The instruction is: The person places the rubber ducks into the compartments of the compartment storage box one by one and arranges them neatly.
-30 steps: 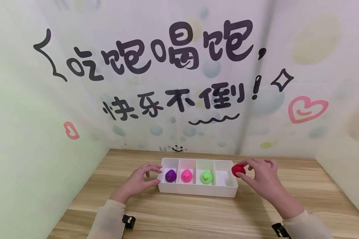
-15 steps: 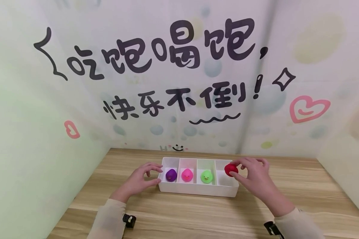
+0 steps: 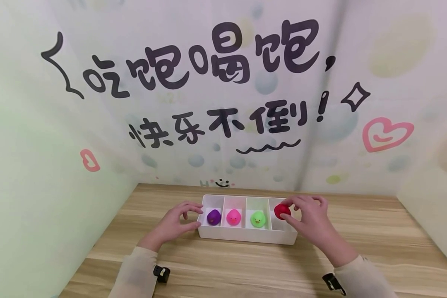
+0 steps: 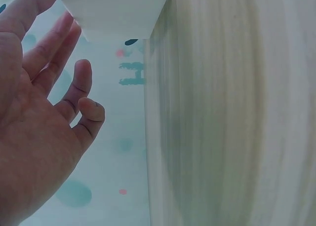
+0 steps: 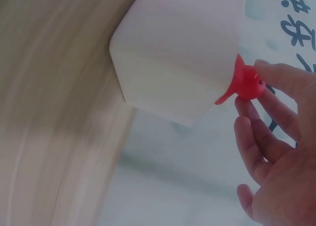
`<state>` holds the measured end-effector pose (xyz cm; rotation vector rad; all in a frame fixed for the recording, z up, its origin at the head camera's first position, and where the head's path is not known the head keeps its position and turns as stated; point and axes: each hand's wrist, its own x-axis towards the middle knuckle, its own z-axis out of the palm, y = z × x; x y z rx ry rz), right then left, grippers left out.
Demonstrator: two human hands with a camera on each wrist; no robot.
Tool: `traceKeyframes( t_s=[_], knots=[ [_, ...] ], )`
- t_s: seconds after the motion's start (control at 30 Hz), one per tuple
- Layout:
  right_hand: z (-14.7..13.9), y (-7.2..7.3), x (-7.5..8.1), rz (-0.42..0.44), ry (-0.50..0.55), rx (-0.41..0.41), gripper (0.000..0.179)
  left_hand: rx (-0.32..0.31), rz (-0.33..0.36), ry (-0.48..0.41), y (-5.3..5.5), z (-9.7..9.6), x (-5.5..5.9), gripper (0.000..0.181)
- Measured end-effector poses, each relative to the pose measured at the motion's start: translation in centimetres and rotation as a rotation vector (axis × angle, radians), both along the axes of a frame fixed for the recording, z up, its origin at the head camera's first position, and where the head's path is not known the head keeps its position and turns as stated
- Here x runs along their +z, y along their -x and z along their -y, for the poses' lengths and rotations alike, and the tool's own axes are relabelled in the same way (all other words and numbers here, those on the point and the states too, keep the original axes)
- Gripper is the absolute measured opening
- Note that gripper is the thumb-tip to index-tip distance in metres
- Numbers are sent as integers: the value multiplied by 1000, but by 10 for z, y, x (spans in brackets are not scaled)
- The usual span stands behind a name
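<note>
A white box (image 3: 246, 235) with compartments in a row stands on the wooden table. My left hand (image 3: 174, 222) spans its left end, the thumb by the front corner and the fingertips at the side wall. Between right thumb and fingers, my right hand (image 3: 313, 217) pinches a small red toy duck (image 3: 282, 211) over the rightmost compartment. Its dark eye shows in the right wrist view, where the box wall hides its lower part. A purple toy duck (image 3: 214, 217), a pink toy duck (image 3: 233, 217) and a green toy duck (image 3: 258, 219) sit one per compartment.
The wood-grain table (image 3: 223, 269) reaches back to a printed wall sheet (image 3: 223, 165) with large black lettering and hearts. Pale side walls stand to the left and right. Each sleeve carries a small black clip at the wrist.
My right hand has moved left with the red toy duck, from outside the box's right end to over the rightmost compartment. The left hand has stayed at the box's left end.
</note>
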<state>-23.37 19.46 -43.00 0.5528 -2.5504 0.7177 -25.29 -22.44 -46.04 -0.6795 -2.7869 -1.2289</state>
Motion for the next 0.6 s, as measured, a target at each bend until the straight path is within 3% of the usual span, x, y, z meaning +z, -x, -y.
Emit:
traceKeyframes(
  t_s=[0.6],
  knots=[
    [1,9,-16,30,-45,26,29,3,11,5,1,0,0,31]
  ],
)
